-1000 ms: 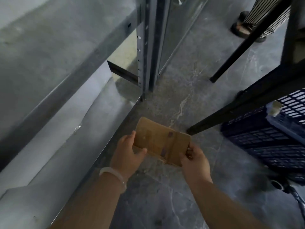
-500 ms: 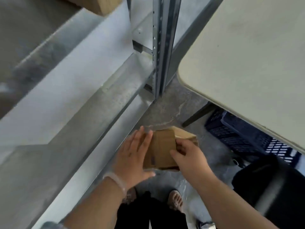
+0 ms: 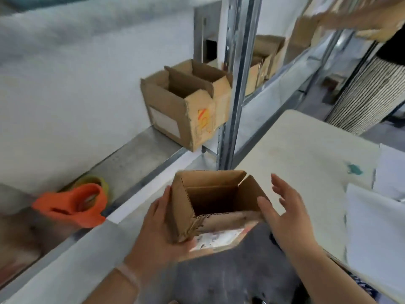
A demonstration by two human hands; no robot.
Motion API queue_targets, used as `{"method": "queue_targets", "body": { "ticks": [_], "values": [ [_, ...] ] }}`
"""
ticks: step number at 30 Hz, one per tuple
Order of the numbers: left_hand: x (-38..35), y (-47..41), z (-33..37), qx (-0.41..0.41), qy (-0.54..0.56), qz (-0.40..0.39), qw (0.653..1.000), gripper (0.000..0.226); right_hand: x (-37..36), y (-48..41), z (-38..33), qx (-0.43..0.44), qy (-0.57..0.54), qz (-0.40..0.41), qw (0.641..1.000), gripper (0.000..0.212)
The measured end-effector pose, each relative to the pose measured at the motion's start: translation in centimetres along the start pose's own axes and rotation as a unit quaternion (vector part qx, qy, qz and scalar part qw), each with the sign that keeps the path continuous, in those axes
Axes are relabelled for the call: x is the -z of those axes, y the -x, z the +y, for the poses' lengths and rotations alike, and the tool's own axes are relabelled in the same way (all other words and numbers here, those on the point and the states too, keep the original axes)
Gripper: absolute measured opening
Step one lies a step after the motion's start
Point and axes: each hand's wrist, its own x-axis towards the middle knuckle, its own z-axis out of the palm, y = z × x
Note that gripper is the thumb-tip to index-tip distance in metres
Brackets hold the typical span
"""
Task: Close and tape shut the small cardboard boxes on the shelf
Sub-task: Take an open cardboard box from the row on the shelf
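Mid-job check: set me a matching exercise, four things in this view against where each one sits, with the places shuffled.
Things
1. small brown cardboard box with open top
2. orange plastic tape dispenser
3. larger brown cardboard box with orange scribble
4. white paper sheets

Places
A. on the beige table
B. on the grey metal shelf, beside the steel upright
C. held by the left hand
D. on the grey metal shelf, far left

Pairs: 1-C, 2-D, 3-B, 4-A
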Motion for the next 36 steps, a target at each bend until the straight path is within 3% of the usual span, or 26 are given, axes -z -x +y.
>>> {"method": "queue_targets", "body": {
  "ticks": [2, 9, 14, 18, 22, 23, 26, 28, 30, 34, 36],
  "values": [
    [1.7, -0.1, 1.7, -0.012, 0.060, 0.022, 0.998, 0.125, 0.8, -0.6, -1.6, -0.035, -0.062, -0.044, 0.996, 0.067],
    [6.9, -2.1, 5.5, -0.020, 0.102, 0.043, 0.994, 0.113, 0.0, -1.3, -5.7, -0.043, -0.191, -0.172, 0.965, 0.048],
    [10.6, -5.6, 5.5, 0.035, 0.108, 0.005, 0.994, 0.060, -3.4, -1.7, -8.5, 0.019, -0.168, -0.184, 0.968, 0.042],
    [11.9, -9.0, 3.6, 0.084, 0.030, 0.095, 0.991, 0.013, -7.6, -2.7, -9.2, 0.044, -0.133, -0.195, 0.971, 0.060],
    [12.7, -11.5, 2.4, 0.127, 0.080, 0.124, 0.981, 0.017, -11.9, -3.7, -9.9, 0.082, -0.049, -0.233, 0.968, 0.080],
    [13.0, -12.0, 2.0, 0.138, 0.095, 0.110, 0.980, 0.027, -12.9, -4.0, -9.7, 0.093, -0.026, -0.237, 0.967, 0.084],
    [13.5, -13.3, 0.3, 0.176, 0.137, 0.065, 0.973, 0.084, -15.4, -4.5, -9.5, 0.097, 0.000, -0.230, 0.968, 0.094],
    [13.4, -13.8, -0.4, 0.205, 0.150, 0.066, 0.965, 0.095, -16.7, -4.3, -9.5, 0.076, 0.029, -0.200, 0.976, 0.096],
    [13.3, -13.7, -0.4, 0.207, 0.152, 0.069, 0.964, 0.090, -17.8, -4.4, -9.6, 0.059, 0.031, -0.141, 0.988, 0.096],
    [13.0, -12.2, 0.8, 0.150, 0.087, 0.013, 0.985, 0.050, -19.6, -5.2, -10.5, 0.022, 0.006, -0.074, 0.997, 0.097],
    [12.3, -11.5, 0.0, 0.126, 0.092, 0.001, 0.988, 0.053, -20.2, -5.7, -10.9, 0.001, -0.009, -0.062, 0.998, 0.097]
  ]
}}
